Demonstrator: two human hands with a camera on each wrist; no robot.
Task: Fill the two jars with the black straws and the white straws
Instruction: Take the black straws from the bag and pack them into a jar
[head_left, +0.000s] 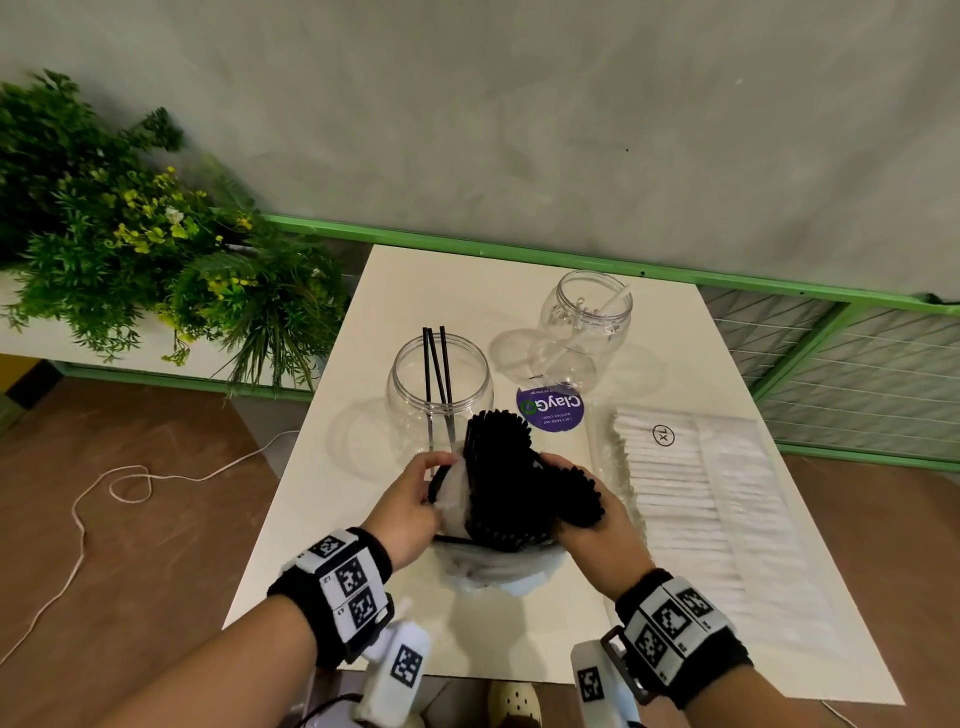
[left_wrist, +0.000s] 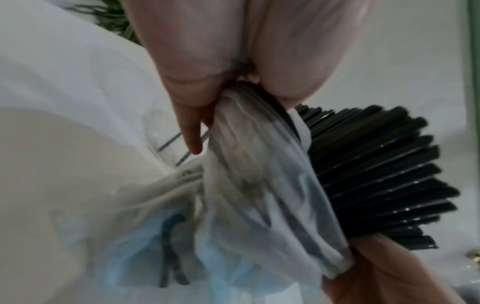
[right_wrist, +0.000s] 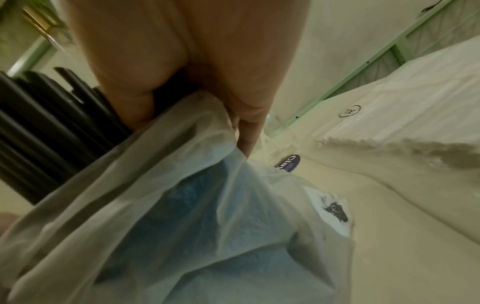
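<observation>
A thick bundle of black straws (head_left: 506, 483) (left_wrist: 376, 185) (right_wrist: 39, 127) sticks out of a thin white plastic bag (head_left: 493, 564) (left_wrist: 259, 195) (right_wrist: 182, 205) at the table's near middle. My left hand (head_left: 415, 499) (left_wrist: 207, 82) pinches the bag's rim on the left. My right hand (head_left: 587, 514) (right_wrist: 194, 82) grips the bundle and bag edge on the right. Just behind stands a clear jar (head_left: 439, 400) holding three black straws (head_left: 436, 374). A second clear jar (head_left: 587, 322) farther right holds a white straw (head_left: 613, 304).
A flat clear pack of white straws (head_left: 696, 499) (right_wrist: 402, 107) lies right of my hands. A purple round sticker (head_left: 550, 408) lies between the jars. The white table (head_left: 322, 519) ends close to me; plants (head_left: 130, 234) stand at far left, a green rail (head_left: 519, 249) behind.
</observation>
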